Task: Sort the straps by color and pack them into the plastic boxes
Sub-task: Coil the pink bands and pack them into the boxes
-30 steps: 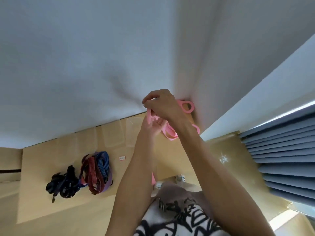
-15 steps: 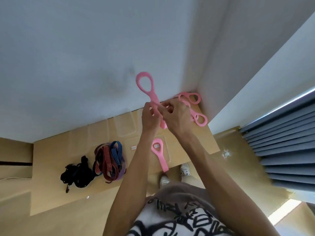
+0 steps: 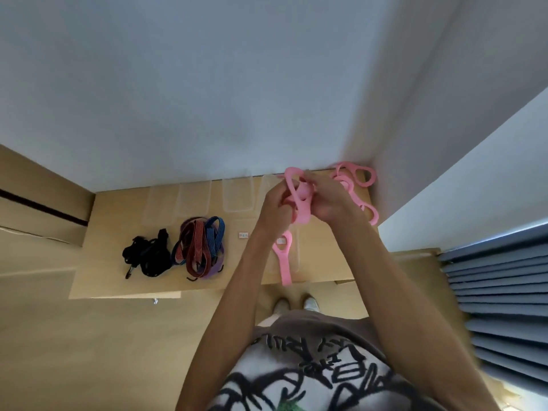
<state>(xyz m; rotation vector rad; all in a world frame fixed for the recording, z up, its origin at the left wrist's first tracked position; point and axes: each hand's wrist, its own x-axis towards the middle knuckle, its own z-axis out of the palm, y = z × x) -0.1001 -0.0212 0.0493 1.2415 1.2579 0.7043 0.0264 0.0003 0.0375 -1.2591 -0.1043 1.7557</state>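
Head view | we are gripping the pink strap with left hand and right hand, fingers curled, above the table's right-far part | soft, light, bendy | taking it at the loop ends.

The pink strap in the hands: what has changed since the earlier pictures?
Both hands, left and right, have folded the pink strap into a compact bundle; its loop no longer sticks up. The black and striped straps and the clear boxes stayed put.
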